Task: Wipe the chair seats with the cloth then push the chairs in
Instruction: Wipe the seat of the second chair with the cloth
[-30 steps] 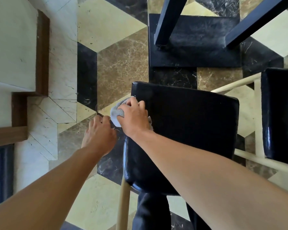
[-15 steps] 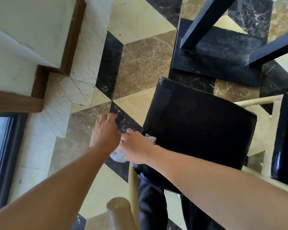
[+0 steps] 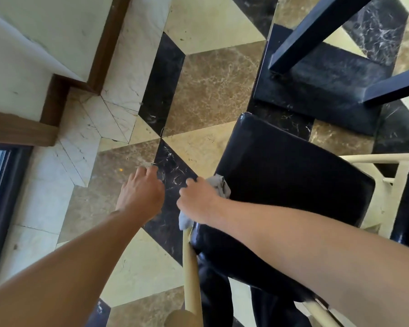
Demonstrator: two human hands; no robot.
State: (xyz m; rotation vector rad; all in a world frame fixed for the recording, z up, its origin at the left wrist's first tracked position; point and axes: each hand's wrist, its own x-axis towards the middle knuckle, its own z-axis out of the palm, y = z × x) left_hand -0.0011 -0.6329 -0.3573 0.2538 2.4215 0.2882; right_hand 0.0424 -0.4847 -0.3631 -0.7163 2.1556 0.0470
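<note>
The right hand [image 3: 198, 201] has dragged the cloth [image 3: 220, 187] down the black chair seat [image 3: 293, 185] to its left edge, fingers bunched around it. The left hand [image 3: 139, 192] hovers beside, loosely curled, holding nothing. That side looks nearly wiped.

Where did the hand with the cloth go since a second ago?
The right hand slid the cloth along the left edge of the chair seat, from the far corner toward the near one. The left hand stayed beside it over the floor, holding nothing.
</note>
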